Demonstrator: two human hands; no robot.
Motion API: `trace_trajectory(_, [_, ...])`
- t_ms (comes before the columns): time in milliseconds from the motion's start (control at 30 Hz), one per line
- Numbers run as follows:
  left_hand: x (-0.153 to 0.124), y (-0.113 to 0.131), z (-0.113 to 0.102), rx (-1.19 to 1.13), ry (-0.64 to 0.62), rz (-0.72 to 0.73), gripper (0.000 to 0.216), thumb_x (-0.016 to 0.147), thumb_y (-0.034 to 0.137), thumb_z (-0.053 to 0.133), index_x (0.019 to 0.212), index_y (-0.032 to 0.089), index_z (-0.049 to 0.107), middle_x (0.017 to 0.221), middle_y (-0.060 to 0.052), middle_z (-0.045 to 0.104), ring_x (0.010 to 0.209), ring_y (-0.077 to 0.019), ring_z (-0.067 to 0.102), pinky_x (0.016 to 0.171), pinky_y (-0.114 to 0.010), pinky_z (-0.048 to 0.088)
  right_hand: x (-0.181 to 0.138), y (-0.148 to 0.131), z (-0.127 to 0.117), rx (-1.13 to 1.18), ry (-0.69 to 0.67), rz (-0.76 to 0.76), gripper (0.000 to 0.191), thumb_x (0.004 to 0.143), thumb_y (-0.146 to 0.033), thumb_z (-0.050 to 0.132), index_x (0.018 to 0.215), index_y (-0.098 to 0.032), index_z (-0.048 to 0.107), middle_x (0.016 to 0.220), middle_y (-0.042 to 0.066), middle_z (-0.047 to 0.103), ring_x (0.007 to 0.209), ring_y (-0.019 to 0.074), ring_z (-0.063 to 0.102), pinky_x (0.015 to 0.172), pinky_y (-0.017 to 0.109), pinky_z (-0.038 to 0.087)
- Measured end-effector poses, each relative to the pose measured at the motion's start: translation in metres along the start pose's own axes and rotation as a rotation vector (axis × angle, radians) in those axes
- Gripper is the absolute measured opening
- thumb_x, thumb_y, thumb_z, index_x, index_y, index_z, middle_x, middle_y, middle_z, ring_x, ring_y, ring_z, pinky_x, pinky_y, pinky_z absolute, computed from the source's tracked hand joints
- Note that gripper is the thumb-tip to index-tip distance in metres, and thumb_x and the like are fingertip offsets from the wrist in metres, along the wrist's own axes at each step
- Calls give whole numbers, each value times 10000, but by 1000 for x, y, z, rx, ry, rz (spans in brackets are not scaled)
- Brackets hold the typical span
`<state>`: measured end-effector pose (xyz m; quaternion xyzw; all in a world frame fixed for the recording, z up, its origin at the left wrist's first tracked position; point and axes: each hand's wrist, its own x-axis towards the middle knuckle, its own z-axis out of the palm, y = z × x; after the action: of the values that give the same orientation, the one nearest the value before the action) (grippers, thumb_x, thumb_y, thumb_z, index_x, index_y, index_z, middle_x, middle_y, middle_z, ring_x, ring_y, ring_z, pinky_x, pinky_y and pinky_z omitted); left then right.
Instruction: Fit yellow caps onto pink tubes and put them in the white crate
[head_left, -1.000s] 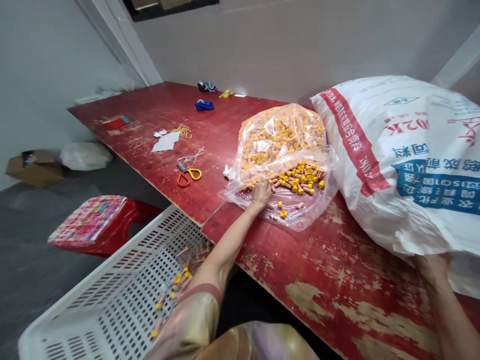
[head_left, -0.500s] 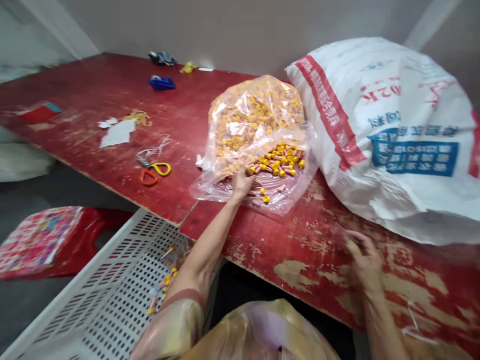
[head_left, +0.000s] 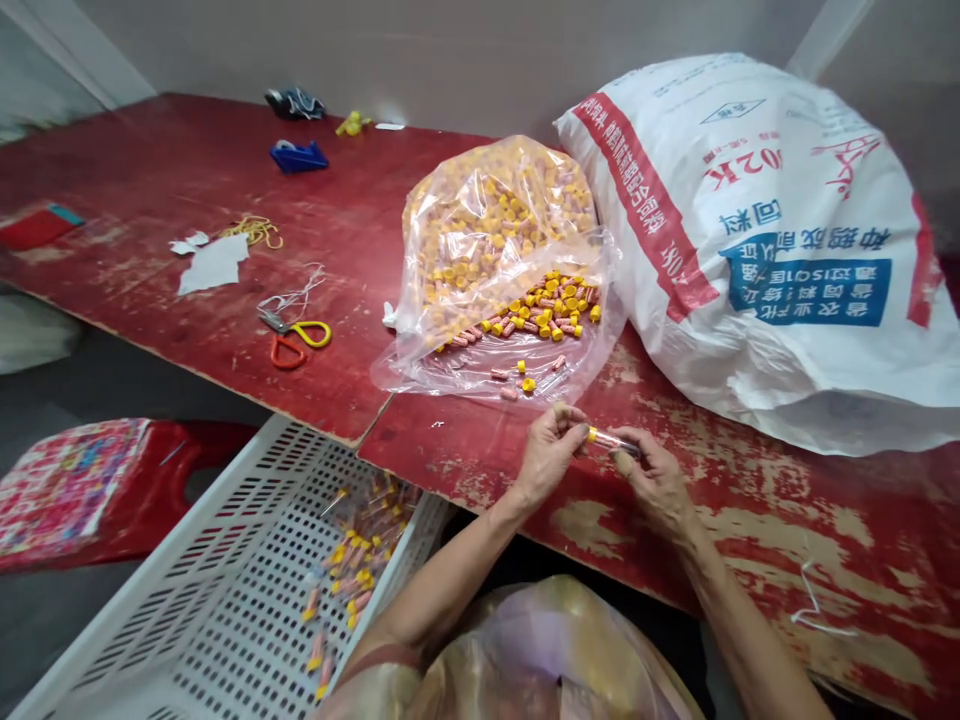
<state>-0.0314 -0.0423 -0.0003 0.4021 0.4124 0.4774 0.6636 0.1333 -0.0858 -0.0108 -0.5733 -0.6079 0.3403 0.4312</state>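
My left hand (head_left: 549,452) pinches the yellow-capped end of a small clear tube (head_left: 609,440) with something pink inside. The tube's other end is between the fingers of my right hand (head_left: 654,478). Both hands are over the front of the red table, just below an open clear plastic bag (head_left: 480,220). Many small pink pieces with yellow caps (head_left: 556,300) fill the bag, and a few lie loose near its mouth. Low on the left, a white perforated crate (head_left: 225,600) holds several clear tubes with yellow caps (head_left: 360,575).
A big white printed sack (head_left: 795,240) stands on the right of the red table (head_left: 360,210). Scissors (head_left: 300,340), white scraps (head_left: 215,264), yellow rubber bands (head_left: 257,232) and a blue tape dispenser (head_left: 298,156) lie leftward. A red stool (head_left: 161,480) is beyond the crate.
My left hand has come out of the bag's mouth toward me, and my right hand has moved left. They now meet at the tube.
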Motion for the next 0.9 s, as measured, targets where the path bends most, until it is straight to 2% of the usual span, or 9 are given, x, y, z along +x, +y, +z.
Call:
trace_trajectory(100, [-2, -1, -8, -8, -131, -38, 301, 724, 398, 678, 857, 162, 549, 579, 48, 554, 472, -69, 499, 501, -196, 398, -5, 8, 2, 149, -130, 101, 320, 863, -433, 556, 1048, -172, 580, 793, 25, 593, 658, 134, 525, 572, 229, 415])
trace_trajectory(200, [2, -1, -10, -48, -36, -76, 368, 759, 509, 628, 850, 162, 544, 571, 51, 526, 427, -51, 445, 448, -180, 341, -12, 9, 12, 248, -175, 119, 335, 870, -447, 553, 1056, -169, 571, 730, 7, 568, 590, 115, 499, 534, 214, 401])
trace_trajectory(300, [7, -2, -6, -165, 95, -217, 485, 805, 638, 485, 865, 162, 549, 624, 18, 551, 463, -61, 477, 451, -174, 352, -21, 2, 26, 167, -221, -14, 294, 875, -396, 548, 1074, -182, 575, 931, 49, 625, 748, 146, 585, 636, 232, 463])
trace_trajectory(433, [7, -4, -5, -308, -61, -403, 630, 808, 735, 326, 885, 154, 558, 672, -32, 598, 536, -106, 562, 521, -209, 431, -31, -6, 36, 42, -235, -180, 232, 876, -290, 498, 1083, -199, 553, 1038, 63, 635, 891, 178, 624, 748, 264, 501])
trace_trajectory(533, [2, -7, -7, -268, -63, -378, 675, 784, 770, 298, 886, 158, 563, 652, -23, 587, 511, -100, 538, 505, -204, 405, -32, -7, 37, -13, -246, -209, 222, 866, -263, 478, 1067, -198, 546, 988, 65, 646, 847, 178, 635, 727, 269, 514])
trace_trajectory(667, [-9, -2, -13, 57, 26, -215, 582, 775, 713, 415, 761, 152, 572, 644, -11, 558, 520, -87, 498, 506, -202, 380, -26, -12, 38, -115, -254, -330, 222, 891, -229, 484, 1102, -211, 548, 981, 56, 632, 862, 168, 620, 755, 270, 504])
trace_trajectory(800, [-34, 18, -41, 284, -136, -192, 346, 769, 510, 561, 681, 178, 522, 540, 49, 456, 450, -76, 415, 451, -203, 312, -17, -12, 24, -215, -172, -479, 286, 906, -250, 505, 1188, -219, 534, 1043, 68, 615, 915, 181, 607, 797, 291, 488])
trace_trajectory(833, [-44, 25, -55, 300, -109, -195, 312, 774, 479, 559, 689, 180, 527, 532, 54, 445, 446, -76, 405, 449, -206, 306, -15, -9, 14, -225, -169, -461, 321, 910, -283, 502, 1224, -219, 522, 1087, 78, 605, 925, 190, 606, 795, 300, 489])
trace_trajectory(900, [-67, 39, -92, 352, 109, -153, 269, 777, 444, 556, 722, 181, 562, 549, 49, 464, 469, -82, 410, 472, -210, 317, -15, 2, -15, -254, -69, -331, 407, 925, -359, 464, 1309, -224, 469, 1152, 98, 578, 913, 207, 605, 763, 317, 490])
